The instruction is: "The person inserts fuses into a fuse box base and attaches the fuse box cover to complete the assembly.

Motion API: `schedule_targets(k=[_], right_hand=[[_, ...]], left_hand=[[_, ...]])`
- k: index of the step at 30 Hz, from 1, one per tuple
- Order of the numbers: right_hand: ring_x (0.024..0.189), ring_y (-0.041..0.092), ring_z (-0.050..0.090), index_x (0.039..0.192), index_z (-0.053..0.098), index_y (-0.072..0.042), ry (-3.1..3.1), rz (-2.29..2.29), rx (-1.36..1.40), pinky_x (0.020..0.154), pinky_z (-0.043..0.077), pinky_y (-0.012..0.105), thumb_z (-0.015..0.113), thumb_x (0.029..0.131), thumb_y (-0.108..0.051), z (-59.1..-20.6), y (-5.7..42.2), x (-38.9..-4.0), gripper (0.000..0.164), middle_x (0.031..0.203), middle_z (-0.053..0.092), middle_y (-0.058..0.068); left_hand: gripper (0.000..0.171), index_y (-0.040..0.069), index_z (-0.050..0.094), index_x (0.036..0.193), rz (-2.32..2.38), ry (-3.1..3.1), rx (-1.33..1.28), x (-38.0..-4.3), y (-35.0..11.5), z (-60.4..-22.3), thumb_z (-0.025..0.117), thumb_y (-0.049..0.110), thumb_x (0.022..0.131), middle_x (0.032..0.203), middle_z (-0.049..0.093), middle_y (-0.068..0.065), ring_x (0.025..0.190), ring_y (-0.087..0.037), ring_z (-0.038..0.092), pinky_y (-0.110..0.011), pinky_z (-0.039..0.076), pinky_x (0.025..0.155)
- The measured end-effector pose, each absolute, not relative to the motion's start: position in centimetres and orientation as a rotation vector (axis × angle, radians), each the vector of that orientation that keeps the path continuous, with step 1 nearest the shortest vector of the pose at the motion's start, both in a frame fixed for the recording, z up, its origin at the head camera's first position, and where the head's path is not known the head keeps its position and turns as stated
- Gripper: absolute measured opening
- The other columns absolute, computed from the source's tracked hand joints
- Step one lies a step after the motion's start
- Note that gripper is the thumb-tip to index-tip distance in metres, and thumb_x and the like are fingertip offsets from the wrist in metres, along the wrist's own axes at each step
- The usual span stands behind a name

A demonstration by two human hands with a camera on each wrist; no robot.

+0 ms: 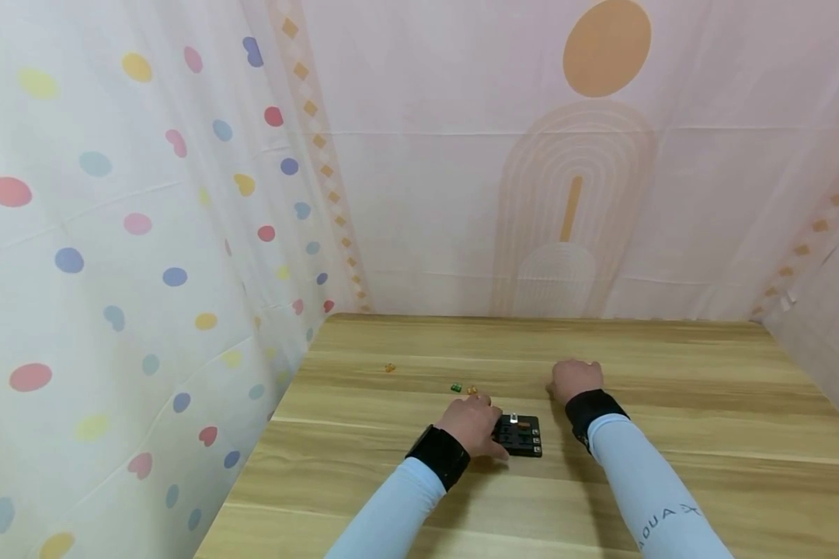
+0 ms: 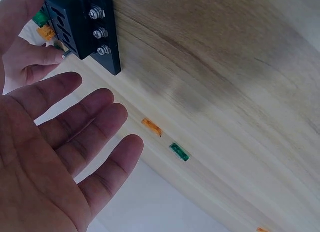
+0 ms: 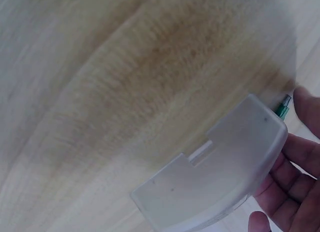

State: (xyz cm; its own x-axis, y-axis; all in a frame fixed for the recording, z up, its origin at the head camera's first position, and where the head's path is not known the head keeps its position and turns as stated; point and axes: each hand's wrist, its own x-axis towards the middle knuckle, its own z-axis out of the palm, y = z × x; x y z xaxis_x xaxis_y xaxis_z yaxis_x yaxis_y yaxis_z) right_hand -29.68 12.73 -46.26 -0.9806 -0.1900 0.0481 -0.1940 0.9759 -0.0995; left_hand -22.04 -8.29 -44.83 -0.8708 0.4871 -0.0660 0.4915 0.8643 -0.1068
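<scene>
A black fuse block [image 1: 520, 436] with metal screw terminals lies flat on the table, small coloured fuses showing at its top. My left hand [image 1: 470, 427] is at the block's left edge, fingers extended and thumb spread. Whether it touches the block I cannot tell. My right hand [image 1: 576, 380] is farther back and to the right, its fingers bent. Between its thumb and index fingertip sits a small green blade fuse [image 3: 282, 110] with a metal tip. A translucent plastic cover [image 3: 230, 162] is in front of the other fingers; I cannot tell whether they hold it.
Loose on the table beyond my left hand are a green blade fuse [image 1: 457, 387] and an orange blade fuse [image 1: 471, 390]. Another orange fuse [image 1: 389, 367] lies farther left. A patterned curtain [image 1: 426, 194] hangs behind the wood-grain table [image 1: 706, 419].
</scene>
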Motion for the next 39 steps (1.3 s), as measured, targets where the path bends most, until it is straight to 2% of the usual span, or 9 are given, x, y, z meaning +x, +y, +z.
schedule_targets(k=[3, 8, 16, 23, 39], right_hand=[[0.066, 0.023, 0.058, 0.063, 0.063, -0.010, -3.066, 0.139, 0.321, 0.090, 0.044, 0.062, 0.070, 0.085, -0.009, -46.4, 12.8, -29.7, 0.023, 0.065, 0.064, 0.006], [0.067, 0.024, 0.059, 0.066, 0.064, -0.009, -3.025, 0.106, 0.362, 0.086, 0.046, 0.060, 0.064, 0.084, 0.002, -46.7, 12.9, -30.0, 0.022, 0.069, 0.064, 0.008], [0.065, 0.021, 0.057, 0.062, 0.063, -0.012, -2.967, 0.073, 0.390, 0.075, 0.048, 0.052, 0.064, 0.085, 0.004, -47.3, 13.0, -30.3, 0.028, 0.069, 0.064, 0.006], [0.062, 0.021, 0.055, 0.062, 0.061, -0.012, -2.954, 0.044, 0.412, 0.073, 0.048, 0.051, 0.066, 0.084, 0.005, -47.5, 13.0, -30.3, 0.028, 0.068, 0.063, 0.005], [0.057, 0.017, 0.048, 0.065, 0.059, -0.012, -2.938, 0.073, 0.435, 0.062, 0.039, 0.039, 0.070, 0.080, 0.004, -47.4, 12.9, -30.3, 0.024, 0.062, 0.060, 0.002]], left_hand=[[0.066, 0.017, 0.071, 0.121, -0.178, 2.993, 0.784, -22.0, -8.2, -44.7, 0.079, 0.062, 0.073, 0.107, 0.065, -0.002, 0.094, -0.016, 0.063, -0.032, 0.053, 0.077], [0.066, 0.018, 0.070, 0.123, -0.166, 2.987, 0.767, -22.0, -8.1, -44.5, 0.080, 0.061, 0.074, 0.109, 0.065, -0.002, 0.097, -0.017, 0.062, -0.032, 0.052, 0.080], [0.064, 0.018, 0.072, 0.120, -0.150, 2.982, 0.769, -21.9, -8.0, -44.4, 0.082, 0.059, 0.072, 0.103, 0.067, 0.000, 0.095, -0.016, 0.062, -0.031, 0.052, 0.076], [0.065, 0.018, 0.071, 0.121, -0.155, 2.978, 0.776, -22.0, -8.0, -44.6, 0.081, 0.060, 0.073, 0.103, 0.067, 0.000, 0.094, -0.016, 0.062, -0.030, 0.052, 0.076], [0.064, 0.017, 0.071, 0.119, -0.139, 2.975, 0.756, -22.1, -8.2, -44.8, 0.081, 0.060, 0.073, 0.104, 0.067, 0.000, 0.094, -0.016, 0.062, -0.032, 0.052, 0.077]])
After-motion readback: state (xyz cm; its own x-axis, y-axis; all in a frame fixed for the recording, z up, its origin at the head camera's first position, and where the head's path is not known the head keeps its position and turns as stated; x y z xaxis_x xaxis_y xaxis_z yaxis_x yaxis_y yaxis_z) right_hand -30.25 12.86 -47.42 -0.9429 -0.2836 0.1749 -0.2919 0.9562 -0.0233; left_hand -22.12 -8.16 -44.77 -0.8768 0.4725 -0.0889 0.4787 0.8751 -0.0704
